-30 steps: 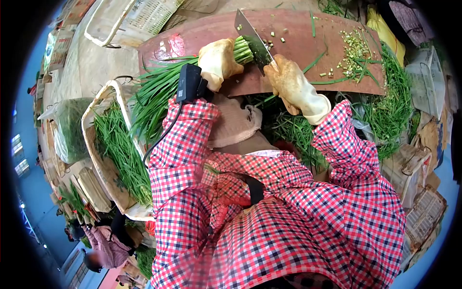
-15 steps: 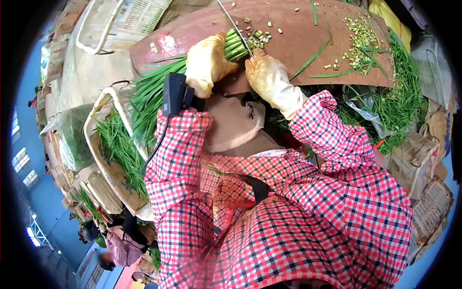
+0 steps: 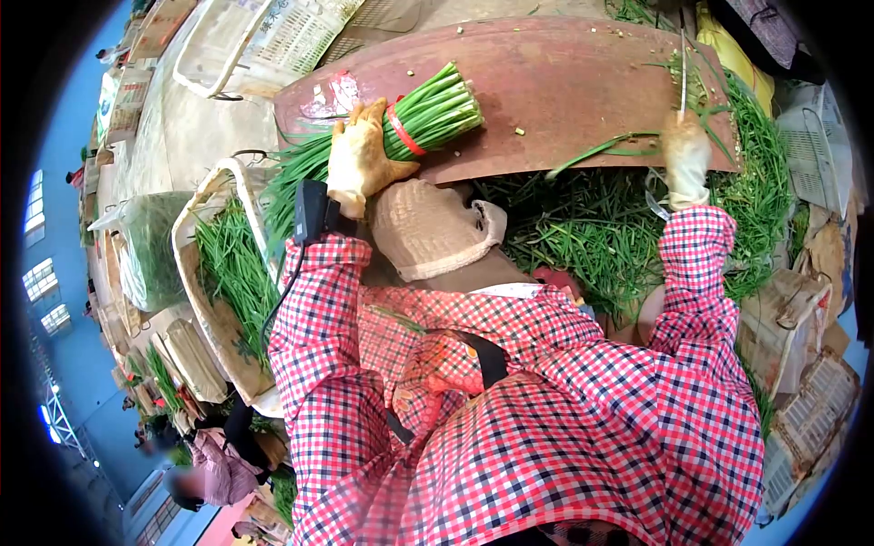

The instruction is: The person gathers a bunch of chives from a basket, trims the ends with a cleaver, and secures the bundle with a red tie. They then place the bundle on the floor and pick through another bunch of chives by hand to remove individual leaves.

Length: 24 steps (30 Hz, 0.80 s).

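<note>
My left hand (image 3: 360, 159), in a stained pale glove, lies across a bunch of garlic chives (image 3: 437, 114) on the reddish-brown board (image 3: 555, 86). Its thumb and fingers are on either side of the bunch, and the cut stem ends point right. Beside the hand, a red band (image 3: 403, 130) goes round the stems. Over at the board's right end, my right hand (image 3: 685, 150), gloved too, is closed around a knife whose thin blade (image 3: 684, 73) points away from me. The knife's handle is hidden in the glove. Loose green leaves (image 3: 605, 150) lie left of that hand.
Below the board and along its right side is a heap of green leaves (image 3: 592, 227). A pale-rimmed basket (image 3: 187, 227) of greens stands left. Plastic crates (image 3: 810, 150) are at the right. Another person (image 3: 223, 464) is at the lower left.
My right hand and knife have moved from the stem ends to the board's right end. The cut stem pieces have mostly left the board. The bunch's red band now shows.
</note>
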Each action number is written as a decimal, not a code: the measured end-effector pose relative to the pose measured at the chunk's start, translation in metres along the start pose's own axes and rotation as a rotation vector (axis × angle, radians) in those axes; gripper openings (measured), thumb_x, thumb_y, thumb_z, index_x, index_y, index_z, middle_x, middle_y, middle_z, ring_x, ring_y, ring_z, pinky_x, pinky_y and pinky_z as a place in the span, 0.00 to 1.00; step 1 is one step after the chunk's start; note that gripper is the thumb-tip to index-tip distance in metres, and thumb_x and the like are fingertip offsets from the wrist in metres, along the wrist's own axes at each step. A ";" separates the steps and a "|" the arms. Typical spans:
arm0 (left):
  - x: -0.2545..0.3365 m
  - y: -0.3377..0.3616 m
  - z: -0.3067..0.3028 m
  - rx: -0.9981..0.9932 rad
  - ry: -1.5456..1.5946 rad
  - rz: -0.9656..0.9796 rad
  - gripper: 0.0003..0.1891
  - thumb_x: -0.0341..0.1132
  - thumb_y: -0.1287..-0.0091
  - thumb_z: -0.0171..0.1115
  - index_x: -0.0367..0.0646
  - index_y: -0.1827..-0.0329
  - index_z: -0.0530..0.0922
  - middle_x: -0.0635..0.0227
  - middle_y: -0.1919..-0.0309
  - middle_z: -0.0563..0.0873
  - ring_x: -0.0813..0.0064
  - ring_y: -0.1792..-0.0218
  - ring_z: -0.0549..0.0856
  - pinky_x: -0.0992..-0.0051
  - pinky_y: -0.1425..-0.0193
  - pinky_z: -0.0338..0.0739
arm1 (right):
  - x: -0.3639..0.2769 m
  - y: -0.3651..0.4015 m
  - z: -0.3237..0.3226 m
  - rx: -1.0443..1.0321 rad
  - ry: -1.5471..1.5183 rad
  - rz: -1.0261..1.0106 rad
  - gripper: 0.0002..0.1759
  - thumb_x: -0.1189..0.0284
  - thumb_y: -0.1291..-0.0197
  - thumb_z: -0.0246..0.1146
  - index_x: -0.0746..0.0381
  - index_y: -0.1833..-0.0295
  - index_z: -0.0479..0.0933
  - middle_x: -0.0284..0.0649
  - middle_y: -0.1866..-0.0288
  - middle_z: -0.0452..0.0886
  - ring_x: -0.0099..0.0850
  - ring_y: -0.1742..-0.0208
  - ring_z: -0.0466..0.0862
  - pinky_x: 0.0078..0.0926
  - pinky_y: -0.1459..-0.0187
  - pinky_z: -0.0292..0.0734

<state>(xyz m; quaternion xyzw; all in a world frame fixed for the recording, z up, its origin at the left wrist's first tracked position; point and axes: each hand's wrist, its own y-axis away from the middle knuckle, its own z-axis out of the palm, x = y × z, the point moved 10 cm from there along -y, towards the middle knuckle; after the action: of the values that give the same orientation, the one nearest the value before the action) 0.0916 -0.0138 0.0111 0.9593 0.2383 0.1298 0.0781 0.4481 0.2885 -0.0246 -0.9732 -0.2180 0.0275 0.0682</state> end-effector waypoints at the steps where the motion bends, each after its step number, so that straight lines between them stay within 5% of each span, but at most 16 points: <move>1: 0.001 0.000 -0.005 0.001 0.058 0.012 0.44 0.49 0.59 0.77 0.39 0.38 0.70 0.53 0.45 0.79 0.54 0.40 0.76 0.54 0.33 0.66 | -0.004 0.000 0.016 -0.007 0.450 -0.299 0.12 0.69 0.32 0.51 0.62 0.56 0.78 0.41 0.69 0.83 0.39 0.73 0.82 0.36 0.72 0.77; 2: 0.000 0.000 -0.009 0.008 0.116 0.020 0.38 0.47 0.58 0.77 0.40 0.43 0.75 0.52 0.51 0.84 0.55 0.46 0.82 0.58 0.36 0.71 | 0.003 0.005 0.046 -0.008 0.902 -0.597 0.15 0.66 0.31 0.50 0.63 0.54 0.79 0.42 0.66 0.84 0.41 0.72 0.83 0.40 0.71 0.78; 3: 0.004 0.003 -0.021 0.149 0.183 0.055 0.27 0.42 0.57 0.75 0.42 0.53 0.79 0.54 0.65 0.87 0.55 0.62 0.86 0.62 0.50 0.78 | 0.010 0.005 0.049 0.027 0.875 -0.557 0.17 0.63 0.31 0.51 0.64 0.53 0.79 0.44 0.64 0.84 0.42 0.72 0.84 0.41 0.72 0.78; 4: 0.001 0.005 -0.017 0.172 0.170 0.060 0.27 0.42 0.57 0.75 0.42 0.53 0.79 0.54 0.65 0.87 0.55 0.63 0.86 0.62 0.52 0.79 | 0.017 0.008 0.050 0.060 0.849 -0.516 0.19 0.60 0.32 0.52 0.64 0.53 0.79 0.45 0.61 0.84 0.42 0.71 0.84 0.42 0.72 0.78; 8: -0.004 0.012 -0.026 0.237 0.121 0.061 0.27 0.41 0.58 0.76 0.43 0.54 0.79 0.55 0.66 0.86 0.56 0.63 0.86 0.63 0.56 0.80 | 0.052 0.011 0.042 -0.045 0.274 0.142 0.24 0.51 0.34 0.56 0.63 0.52 0.79 0.47 0.58 0.84 0.42 0.70 0.85 0.41 0.72 0.79; 9: -0.001 0.020 -0.039 0.255 0.117 0.054 0.27 0.41 0.58 0.76 0.43 0.54 0.79 0.55 0.66 0.86 0.56 0.63 0.86 0.63 0.56 0.80 | 0.025 0.018 0.016 0.144 0.257 -0.024 0.25 0.49 0.34 0.55 0.63 0.53 0.79 0.45 0.65 0.85 0.42 0.70 0.85 0.39 0.70 0.81; 12: 0.001 0.038 -0.069 0.304 0.025 0.033 0.32 0.44 0.57 0.77 0.41 0.48 0.78 0.53 0.65 0.86 0.54 0.62 0.86 0.62 0.55 0.80 | -0.033 0.017 -0.027 0.137 0.257 -0.233 0.28 0.48 0.33 0.53 0.65 0.53 0.80 0.47 0.63 0.86 0.41 0.67 0.86 0.38 0.67 0.83; 13: 0.002 0.046 -0.077 0.339 -0.003 0.036 0.33 0.44 0.56 0.77 0.40 0.46 0.77 0.51 0.65 0.86 0.53 0.62 0.86 0.62 0.55 0.80 | -0.056 0.020 -0.049 0.342 -0.001 -0.314 0.27 0.50 0.31 0.52 0.65 0.52 0.81 0.48 0.59 0.85 0.39 0.65 0.86 0.34 0.66 0.83; 15: 0.006 0.059 -0.089 0.382 -0.047 0.042 0.35 0.44 0.56 0.77 0.37 0.44 0.76 0.49 0.62 0.85 0.52 0.59 0.85 0.61 0.53 0.78 | -0.133 0.027 -0.104 0.261 -0.802 -0.547 0.25 0.52 0.28 0.50 0.63 0.49 0.80 0.46 0.53 0.85 0.36 0.57 0.86 0.31 0.61 0.84; 18: 0.020 0.083 -0.102 0.428 -0.079 0.039 0.35 0.42 0.56 0.77 0.38 0.43 0.76 0.50 0.61 0.85 0.54 0.57 0.84 0.61 0.51 0.76 | -0.220 0.048 -0.141 -0.190 -1.219 -0.538 0.22 0.56 0.30 0.56 0.64 0.45 0.79 0.43 0.53 0.85 0.30 0.56 0.85 0.24 0.58 0.81; 20: 0.023 0.097 -0.101 0.451 -0.081 0.034 0.34 0.41 0.55 0.76 0.40 0.43 0.76 0.53 0.60 0.85 0.55 0.57 0.84 0.62 0.50 0.75 | -0.261 0.072 -0.150 -0.521 -1.465 -0.522 0.21 0.59 0.31 0.60 0.64 0.42 0.78 0.41 0.53 0.85 0.26 0.55 0.84 0.19 0.56 0.80; 22: 0.028 0.107 -0.100 0.490 -0.036 0.034 0.34 0.40 0.55 0.76 0.41 0.43 0.76 0.54 0.60 0.85 0.55 0.57 0.84 0.62 0.49 0.75 | -0.280 0.080 -0.134 -0.625 -1.510 -0.493 0.19 0.63 0.33 0.63 0.67 0.47 0.79 0.39 0.59 0.85 0.23 0.62 0.83 0.20 0.61 0.79; 24: 0.026 0.115 -0.094 0.479 -0.023 0.008 0.33 0.40 0.55 0.76 0.41 0.43 0.76 0.54 0.60 0.86 0.54 0.57 0.84 0.62 0.50 0.76 | -0.279 0.083 -0.140 -0.456 -1.450 -0.516 0.16 0.64 0.32 0.62 0.69 0.53 0.80 0.36 0.67 0.83 0.22 0.69 0.80 0.22 0.64 0.78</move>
<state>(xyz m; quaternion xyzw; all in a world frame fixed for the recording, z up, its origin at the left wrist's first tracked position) 0.1368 -0.0932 0.1308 0.9528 0.2577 0.0588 -0.1496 0.2430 0.0774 0.1088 -0.6218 -0.4265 0.5911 -0.2865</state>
